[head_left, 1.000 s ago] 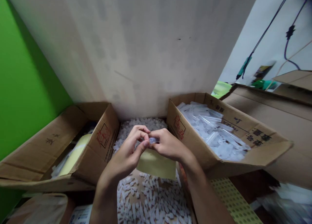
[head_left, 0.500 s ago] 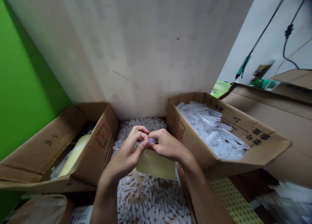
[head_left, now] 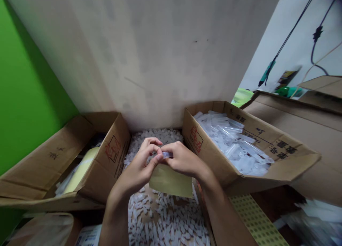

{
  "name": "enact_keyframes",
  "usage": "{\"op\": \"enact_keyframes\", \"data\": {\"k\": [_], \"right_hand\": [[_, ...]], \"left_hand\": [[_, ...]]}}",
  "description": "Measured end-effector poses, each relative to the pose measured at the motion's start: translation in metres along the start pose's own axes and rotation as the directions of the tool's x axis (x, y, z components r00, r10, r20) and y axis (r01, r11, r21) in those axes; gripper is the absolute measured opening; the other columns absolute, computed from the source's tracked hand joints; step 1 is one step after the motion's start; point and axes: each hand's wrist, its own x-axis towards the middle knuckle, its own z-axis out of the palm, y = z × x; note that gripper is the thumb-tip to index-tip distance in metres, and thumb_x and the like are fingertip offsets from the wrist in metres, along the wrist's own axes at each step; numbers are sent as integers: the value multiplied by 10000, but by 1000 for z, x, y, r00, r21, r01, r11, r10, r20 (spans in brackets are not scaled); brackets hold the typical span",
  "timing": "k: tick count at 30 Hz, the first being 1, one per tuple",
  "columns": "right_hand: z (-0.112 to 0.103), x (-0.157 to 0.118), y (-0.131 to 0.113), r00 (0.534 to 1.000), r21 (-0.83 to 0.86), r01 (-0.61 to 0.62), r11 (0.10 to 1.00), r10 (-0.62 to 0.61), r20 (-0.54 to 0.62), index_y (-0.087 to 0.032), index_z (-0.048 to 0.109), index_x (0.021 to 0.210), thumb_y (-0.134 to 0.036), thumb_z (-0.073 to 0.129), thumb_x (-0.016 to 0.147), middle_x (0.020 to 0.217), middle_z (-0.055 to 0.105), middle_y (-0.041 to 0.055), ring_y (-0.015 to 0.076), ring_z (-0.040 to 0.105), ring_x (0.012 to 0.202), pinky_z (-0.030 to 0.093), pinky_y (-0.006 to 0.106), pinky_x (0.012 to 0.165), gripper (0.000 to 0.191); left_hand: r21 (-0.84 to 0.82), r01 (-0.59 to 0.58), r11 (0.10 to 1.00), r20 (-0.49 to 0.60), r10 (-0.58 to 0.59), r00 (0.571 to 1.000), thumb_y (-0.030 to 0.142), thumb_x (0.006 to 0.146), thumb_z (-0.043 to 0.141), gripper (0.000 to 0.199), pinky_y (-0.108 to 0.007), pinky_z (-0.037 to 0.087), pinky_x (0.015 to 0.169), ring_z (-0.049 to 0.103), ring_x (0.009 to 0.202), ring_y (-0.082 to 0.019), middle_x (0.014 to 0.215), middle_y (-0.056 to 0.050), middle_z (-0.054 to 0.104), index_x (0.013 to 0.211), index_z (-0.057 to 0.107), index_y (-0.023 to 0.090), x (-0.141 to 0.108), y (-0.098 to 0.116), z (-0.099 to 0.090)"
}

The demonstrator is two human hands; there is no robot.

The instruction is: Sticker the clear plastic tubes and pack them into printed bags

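A short clear plastic tube (head_left: pixel 167 154) shows between my two hands, over a box of small white pieces. The thumb and index finger of my left hand (head_left: pixel 148 158) pinch at the tube's left end, and the exact contact is partly hidden. My right hand (head_left: pixel 180 158) is closed around the other end, its fingers mostly covered by the back of the hand. Just below the hands is a plain yellowish sheet (head_left: pixel 171 182); its upper edge is behind the fingers, so which hand holds it I cannot tell. Small translucent white plastic pieces (head_left: pixel 165 217) lie scattered beneath.
At right stands a cardboard box (head_left: pixel 208 153) of clear plastic tubes (head_left: pixel 235 139). Another cardboard box (head_left: pixel 93 178) at left holds a yellow roll (head_left: pixel 81 171). A yellow sheet with rows of round dots (head_left: pixel 258 217) lies at lower right. A pale panel (head_left: pixel 160 60) rises behind.
Almost nothing differs. Both hands keep their grip at the tube, with only a very slight shift of the left fingers.
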Motion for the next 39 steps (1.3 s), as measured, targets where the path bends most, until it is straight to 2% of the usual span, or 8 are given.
{"op": "enact_keyframes", "data": {"k": [7, 18, 23, 39], "right_hand": [[1, 1, 2, 1000, -19, -16, 1000, 16, 1, -144, 614, 697, -165, 594, 896, 627, 533, -34, 116, 480, 629, 295, 226, 578, 202], [0, 0, 0, 1000, -42, -27, 999, 27, -6, -145, 605, 654, -87, 584, 825, 616, 523, -32, 120, 464, 620, 298, 225, 573, 182], [0, 0, 0, 1000, -28, -13, 1000, 13, 0, -148, 607, 665, -104, 591, 852, 615, 539, -33, 120, 463, 625, 295, 226, 575, 192], [2, 1, 1, 1000, -60, -24, 998, 24, 4, -151, 566, 639, -104, 580, 853, 601, 528, -33, 114, 458, 603, 289, 241, 569, 220]], "left_hand": [[33, -15, 999, -37, 16, 999, 314, 1017, 480, 202, -411, 362, 1117, 479, 1203, -235, 1196, -96, 494, 864, 556, 206, 1, -4, 1], [28, 0, 1000, 39, -1, 999, 347, 1027, 481, 209, -421, 354, 1143, 468, 1266, -242, 1247, -95, 500, 889, 568, 217, -4, 3, -5], [71, 25, 997, 1, -25, 1000, 317, 1014, 486, 188, -434, 338, 1156, 454, 1295, -249, 1269, -98, 484, 883, 577, 217, -3, -2, -4], [68, -8, 998, -77, 13, 997, 309, 1021, 475, 198, -402, 379, 1111, 485, 1217, -237, 1193, -97, 490, 872, 555, 207, 2, -8, 2]]}}
